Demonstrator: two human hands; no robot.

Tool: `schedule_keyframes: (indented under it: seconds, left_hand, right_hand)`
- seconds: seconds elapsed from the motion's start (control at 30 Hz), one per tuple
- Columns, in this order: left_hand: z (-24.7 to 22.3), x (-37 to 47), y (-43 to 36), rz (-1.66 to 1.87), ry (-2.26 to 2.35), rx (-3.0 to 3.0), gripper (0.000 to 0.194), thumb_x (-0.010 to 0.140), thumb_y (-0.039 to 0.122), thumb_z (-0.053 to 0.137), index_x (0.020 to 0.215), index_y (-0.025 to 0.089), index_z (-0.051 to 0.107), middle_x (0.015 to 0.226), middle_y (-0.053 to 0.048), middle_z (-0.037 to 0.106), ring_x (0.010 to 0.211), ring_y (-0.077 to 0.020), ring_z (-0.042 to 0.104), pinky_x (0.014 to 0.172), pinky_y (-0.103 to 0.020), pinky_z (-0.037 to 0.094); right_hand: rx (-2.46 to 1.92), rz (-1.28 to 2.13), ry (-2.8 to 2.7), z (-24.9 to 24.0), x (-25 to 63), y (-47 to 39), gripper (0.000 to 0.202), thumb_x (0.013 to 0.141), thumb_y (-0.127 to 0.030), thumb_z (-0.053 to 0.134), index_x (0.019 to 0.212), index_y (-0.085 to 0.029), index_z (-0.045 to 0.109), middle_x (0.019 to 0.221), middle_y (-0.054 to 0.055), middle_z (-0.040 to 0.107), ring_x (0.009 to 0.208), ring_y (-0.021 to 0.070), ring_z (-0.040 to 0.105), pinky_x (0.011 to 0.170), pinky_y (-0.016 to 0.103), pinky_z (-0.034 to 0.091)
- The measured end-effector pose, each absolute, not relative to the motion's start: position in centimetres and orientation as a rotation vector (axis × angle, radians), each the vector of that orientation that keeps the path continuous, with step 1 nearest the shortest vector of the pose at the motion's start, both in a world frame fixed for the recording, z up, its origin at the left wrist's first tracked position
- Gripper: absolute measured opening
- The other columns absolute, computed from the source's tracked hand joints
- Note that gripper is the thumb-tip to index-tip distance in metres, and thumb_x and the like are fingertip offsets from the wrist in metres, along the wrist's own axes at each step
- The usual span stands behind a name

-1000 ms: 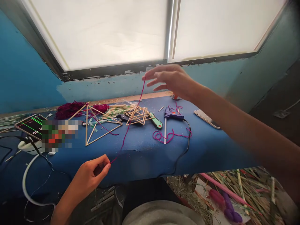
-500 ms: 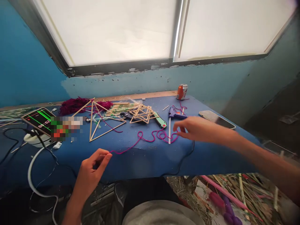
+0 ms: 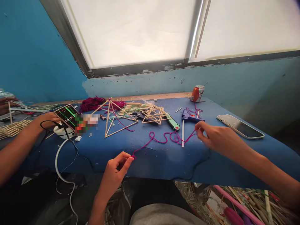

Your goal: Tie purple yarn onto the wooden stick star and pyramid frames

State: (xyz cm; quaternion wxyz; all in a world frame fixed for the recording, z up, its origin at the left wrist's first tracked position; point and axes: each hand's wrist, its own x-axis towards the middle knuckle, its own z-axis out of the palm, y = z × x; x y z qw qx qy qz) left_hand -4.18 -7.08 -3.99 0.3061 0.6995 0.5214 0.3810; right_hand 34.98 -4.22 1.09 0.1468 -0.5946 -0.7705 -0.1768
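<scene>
A length of magenta yarn [image 3: 161, 142] runs in loose loops across the blue table [image 3: 161, 162]. My left hand [image 3: 118, 165] pinches one end of it near the table's front edge. On the right, my right hand [image 3: 207, 134] has its fingers closed on another part of the yarn, lifted a little off the table. A blue glue gun [image 3: 188, 115] lies just beyond that hand, its white glue stick [image 3: 183, 134] pointing toward me across the yarn. Close by lies a green utility knife [image 3: 172, 122].
A stick pyramid frame [image 3: 107, 122] and star-shaped stick frames [image 3: 156, 114] sit mid-table, before a magenta yarn bundle [image 3: 92, 103]. A can [image 3: 197, 93] stands at the back; a phone [image 3: 240, 126] lies right. Another person's arm [image 3: 28, 134] reaches in behind a propped phone [image 3: 67, 117] at left.
My right hand has closed on the yarn and raised it slightly. My left hand keeps its pinch. The view has turned left, and another person's arm now shows at the left.
</scene>
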Motion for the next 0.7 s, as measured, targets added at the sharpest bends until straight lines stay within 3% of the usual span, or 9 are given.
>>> schedule_keyframes:
  seconds: [0.13, 0.27, 0.4, 0.53, 0.7]
  left_hand:
    - [-4.0, -4.0, -7.0, 1.002, 1.375, 1.847, 0.036, 0.094, 0.053, 0.054, 0.082, 0.019, 0.062, 0.059, 0.006, 0.043, 0.055, -0.0104, 0.041, 0.055, -0.023, 0.033]
    - [-4.0, -3.4, -7.0, 0.981, 1.361, 1.864, 0.036, 0.095, 0.053, 0.054, 0.082, 0.02, 0.063, 0.059, 0.005, 0.043, 0.056, -0.0106, 0.042, 0.055, -0.023, 0.034]
    - [-3.8, -3.2, -6.9, 0.972, 1.374, 1.951, 0.036, 0.094, 0.052, 0.054, 0.083, 0.02, 0.065, 0.063, 0.004, 0.049, 0.058, -0.0113, 0.044, 0.056, -0.023, 0.036]
    - [-3.4, -3.6, -6.7, 0.921, 1.432, 2.1, 0.032, 0.091, 0.051, 0.06, 0.081, 0.021, 0.064, 0.066, 0.004, 0.056, 0.058, -0.0117, 0.047, 0.056, -0.024, 0.038]
    - [-2.2, -2.9, -5.5, 1.078, 1.655, 2.356, 0.024, 0.09, 0.046, 0.063, 0.083, 0.023, 0.064, 0.084, 0.001, 0.066, 0.075, -0.017, 0.056, 0.069, -0.029, 0.044]
  right_hand:
    - [-1.483, -0.625, -1.928, 4.1, 33.3, -3.5, 0.018, 0.096, -0.031, 0.05, 0.102, -0.021, 0.064, 0.078, 0.002, 0.073, 0.058, 0.019, 0.065, 0.055, 0.029, 0.041]
    - [-1.213, -0.241, -1.867, 5.9, 29.7, -2.9, 0.009, 0.093, -0.024, 0.056, 0.095, -0.022, 0.066, 0.1, 0.002, 0.076, 0.068, 0.0147, 0.068, 0.068, 0.027, 0.052]
    - [-1.104, 0.214, -1.871, 5.6, 26.4, -1.9, 0.01, 0.093, -0.027, 0.058, 0.094, -0.022, 0.066, 0.094, 0.003, 0.076, 0.077, 0.0165, 0.069, 0.069, 0.028, 0.053]
    - [-1.262, 0.357, -2.039, 4.6, 25.8, -0.7, 0.006, 0.088, -0.021, 0.057, 0.089, -0.021, 0.063, 0.076, 0.001, 0.071, 0.068, 0.0173, 0.068, 0.064, 0.029, 0.049]
    - [-1.223, 0.852, -1.523, 4.2, 27.6, 0.4, 0.014, 0.091, -0.033, 0.051, 0.095, -0.023, 0.043, 0.079, 0.003, 0.073, 0.064, 0.0194, 0.072, 0.058, 0.029, 0.053]
